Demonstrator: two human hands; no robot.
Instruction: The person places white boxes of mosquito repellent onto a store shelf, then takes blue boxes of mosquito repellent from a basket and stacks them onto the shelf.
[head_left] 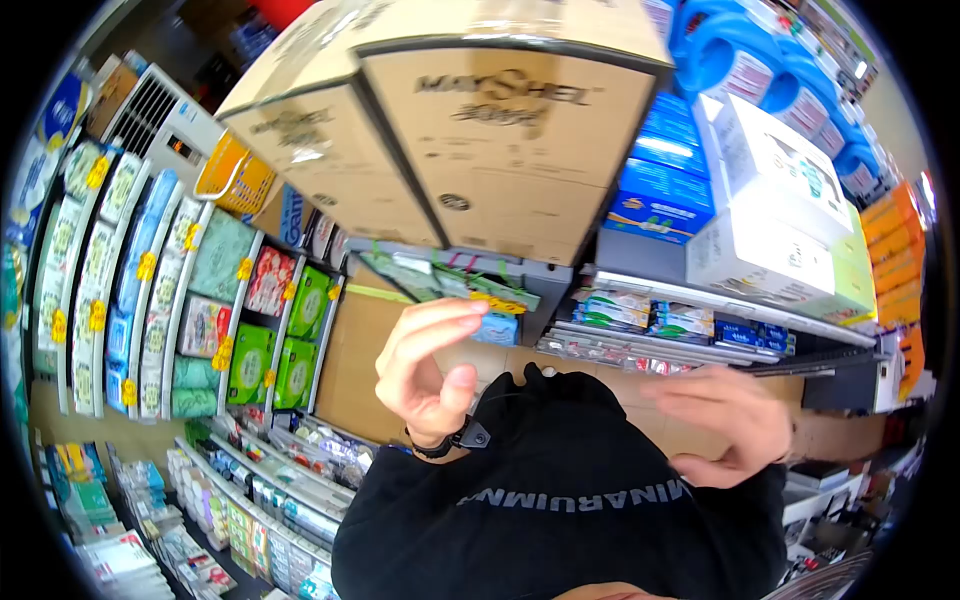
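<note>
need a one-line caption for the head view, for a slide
Two bare hands, left and right, raised empty below large cardboard boxes in a shop aisle of stocked shelves.

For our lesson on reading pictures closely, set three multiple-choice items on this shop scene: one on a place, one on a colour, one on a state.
1. Where do the large cardboard boxes sit?
A. above the raised hands
B. on the floor
C. inside a trolley

2. What colour are the jugs at the top right?
A. red
B. blue
C. black

3. What state is the left hand in?
A. gripping a bottle
B. flat on a shelf
C. raised, fingers curled, holding nothing

Answers:
1 A, the boxes fill the picture's top, over both hands.
2 B, their bodies and handles are blue.
3 C, thumb and fingers are bent with nothing between them; the right hand is empty too.
</note>
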